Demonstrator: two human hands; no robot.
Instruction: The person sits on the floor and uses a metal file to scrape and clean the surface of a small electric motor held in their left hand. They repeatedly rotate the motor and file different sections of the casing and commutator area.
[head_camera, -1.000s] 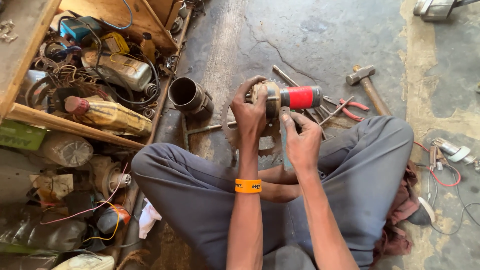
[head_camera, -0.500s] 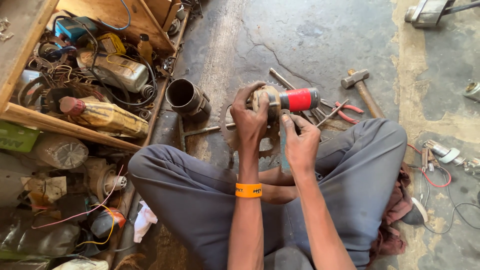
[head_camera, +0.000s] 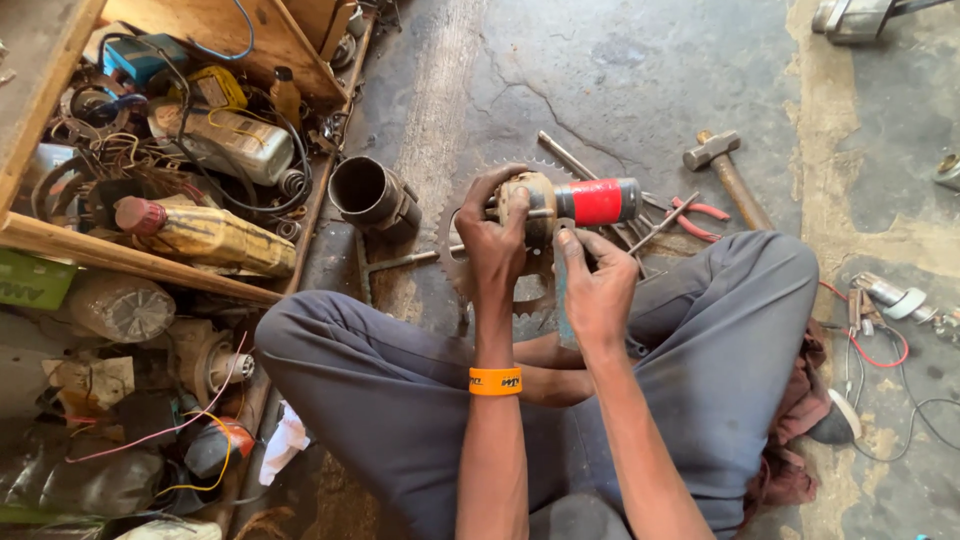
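Toothed sprocket (head_camera: 470, 285) on the floor at centre, mostly hidden behind both hands. Crate (head_camera: 60, 245) of clutter at nine o'clock, cut off by the edge (green box (head_camera: 30, 280) label unreadable). Hammer (head_camera: 725, 170) at two o'clock. Left hand (head_camera: 492, 240) gripping the tool (head_camera: 570, 203) head; right hand (head_camera: 598, 290) fingertips pinching beneath, contact hard to make out.

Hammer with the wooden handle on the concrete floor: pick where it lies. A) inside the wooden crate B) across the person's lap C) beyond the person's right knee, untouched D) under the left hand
C: the hammer with the wooden handle lies on the concrete floor beyond the right knee, while the left hand and right hand grip the red-banded cylindrical part.
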